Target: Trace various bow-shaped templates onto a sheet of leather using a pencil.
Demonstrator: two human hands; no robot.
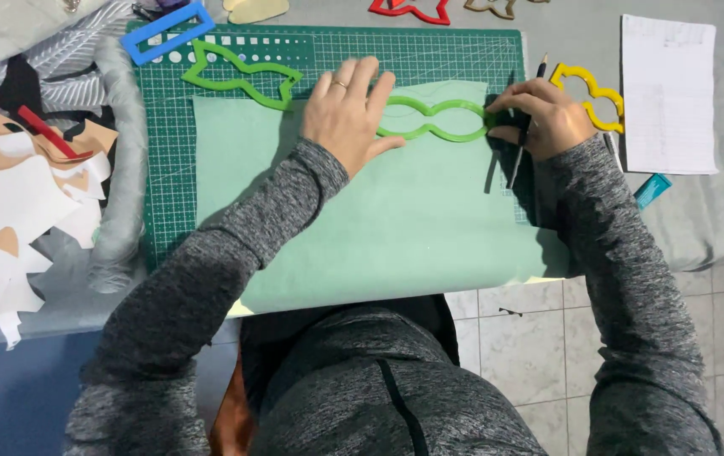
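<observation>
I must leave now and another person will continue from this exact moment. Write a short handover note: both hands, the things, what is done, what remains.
Left hand: flat, pressing the green wavy template onto the mint sheet.
Right hand: holds a dark pen at the template's right end.
The sheet lies on the green cutting mat. A second green template lies at the sheet's top left corner, a yellow one right of the mat.
Done: a faint curved line shows above the template.
Left: I cannot tell how much outline is traced; the sheet looks uncut.

The pen's (524, 135) tip is hidden behind the right hand (544, 118); the red template (411, 11) is cut off at the top edge.
</observation>
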